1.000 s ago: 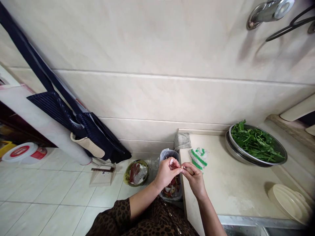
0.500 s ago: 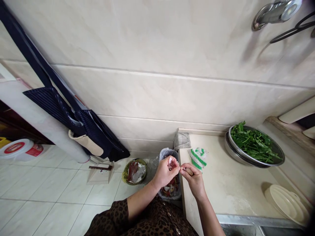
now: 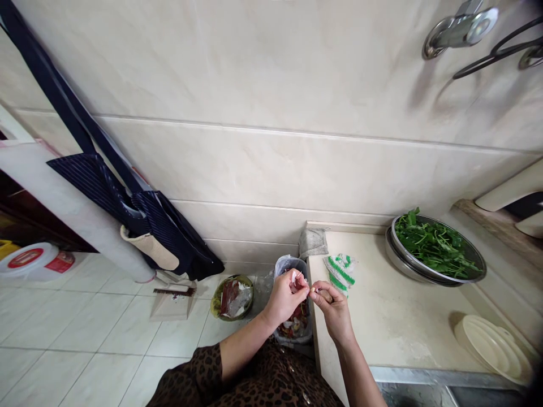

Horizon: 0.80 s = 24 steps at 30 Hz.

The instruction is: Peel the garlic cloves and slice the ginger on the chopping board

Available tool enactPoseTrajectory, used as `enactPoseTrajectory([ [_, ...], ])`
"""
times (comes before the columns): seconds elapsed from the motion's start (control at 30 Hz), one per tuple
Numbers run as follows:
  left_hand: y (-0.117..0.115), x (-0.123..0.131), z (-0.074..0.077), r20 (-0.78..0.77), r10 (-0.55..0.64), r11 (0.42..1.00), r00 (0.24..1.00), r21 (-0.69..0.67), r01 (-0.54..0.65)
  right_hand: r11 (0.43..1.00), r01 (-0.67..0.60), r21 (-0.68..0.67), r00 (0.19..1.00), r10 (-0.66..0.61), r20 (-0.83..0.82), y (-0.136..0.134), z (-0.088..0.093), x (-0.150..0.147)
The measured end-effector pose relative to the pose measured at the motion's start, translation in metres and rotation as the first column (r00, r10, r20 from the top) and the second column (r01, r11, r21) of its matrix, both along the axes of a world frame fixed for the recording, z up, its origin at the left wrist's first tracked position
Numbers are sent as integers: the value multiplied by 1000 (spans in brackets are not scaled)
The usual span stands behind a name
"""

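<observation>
Over a plastic bin (image 3: 292,330) lined with a grey bag and holding red and pale scraps, my left hand (image 3: 285,299) pinches a small pale pinkish piece (image 3: 293,278). My right hand (image 3: 333,312) sits at the counter's edge, its fingertips pinching a thin pale shred (image 3: 314,290) close to my left hand. Something small seems cupped in that hand, but the fingers hide it. Neither hand touches the bin's rim. What the pieces are is too small to tell.
A steel bowl of leafy greens (image 3: 435,246) and a green-striped white cloth (image 3: 340,273) sit on the beige counter (image 3: 382,322). White plates (image 3: 492,347) lean at right. On the tiled floor are a scrap-filled dish (image 3: 232,297) and a dustpan (image 3: 172,302).
Both hands stay close together, pinching, and shift only slightly. The whole view drifts a little, so the bowl and wall fittings sit slightly further left.
</observation>
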<state>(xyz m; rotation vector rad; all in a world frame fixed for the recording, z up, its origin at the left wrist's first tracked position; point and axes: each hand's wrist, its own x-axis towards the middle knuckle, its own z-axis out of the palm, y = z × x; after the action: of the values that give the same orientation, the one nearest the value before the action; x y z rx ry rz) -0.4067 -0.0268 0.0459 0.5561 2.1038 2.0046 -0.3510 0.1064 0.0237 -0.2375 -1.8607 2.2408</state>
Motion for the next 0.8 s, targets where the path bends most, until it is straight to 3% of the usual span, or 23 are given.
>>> enactPoseTrajectory([
  [0.17,2,4,-7,-53,-22,996,998,-83,17,975,54,-217,999,-52,15,1,-4,1],
  [0.27,2,8,-9,-115,-18,984,993,-176,-2,934,24,-357,1000,-18,20,4,-4,1],
  [0.37,1,9,-4,-221,-6,974,975,-220,-44,910,-8,-415,999,23,30,6,-4,1],
  [0.5,-1,10,4,-296,25,972,955,-217,-93,918,-9,-397,999,29,45,5,-1,2],
  [0.63,-1,10,5,-277,53,976,960,-188,-108,945,-13,-327,998,33,56,5,0,3],
  [0.8,2,10,4,-256,80,983,963,-142,-119,991,1,-137,997,10,79,5,-3,5],
])
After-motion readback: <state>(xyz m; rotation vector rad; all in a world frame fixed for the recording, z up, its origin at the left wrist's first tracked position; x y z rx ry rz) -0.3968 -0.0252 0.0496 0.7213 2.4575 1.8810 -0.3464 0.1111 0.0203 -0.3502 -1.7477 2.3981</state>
